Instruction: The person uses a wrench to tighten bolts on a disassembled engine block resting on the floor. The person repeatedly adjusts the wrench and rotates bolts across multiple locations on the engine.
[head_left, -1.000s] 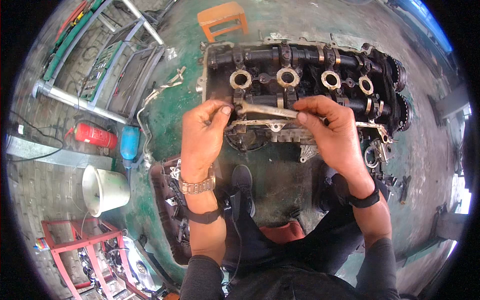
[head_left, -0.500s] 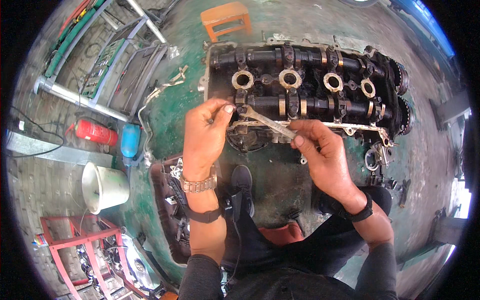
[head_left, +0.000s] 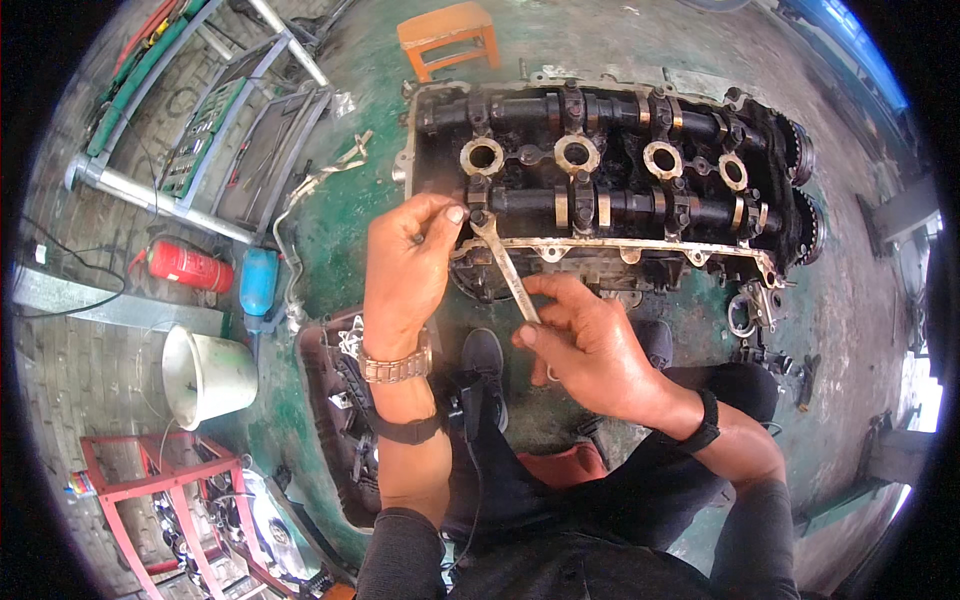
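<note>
A cylinder head [head_left: 612,247] with two dark, oily camshafts lies before me. My right hand [head_left: 598,352] is closed round the lower part of a silver wrench [head_left: 506,270]. The wrench's upper end sits at a bolt [head_left: 479,217] on the near-left camshaft cap. Beside that bolt my left hand [head_left: 408,262] is closed, thumb and forefinger pressed together at the cylinder head's near-left edge. Something small and dark shows in its curled fingers, too small to name.
A dark tray [head_left: 335,440] of metal parts lies left of my legs. Further left are a white bucket [head_left: 222,375], a red fire extinguisher [head_left: 190,265], a blue bottle [head_left: 260,281] and a red metal frame [head_left: 165,452]. An orange stool [head_left: 447,28] stands beyond; loose parts [head_left: 750,312] lie right.
My right hand has swung the wrench's lower end toward me and to the left, so the wrench now points more steeply down. My left hand has barely moved.
</note>
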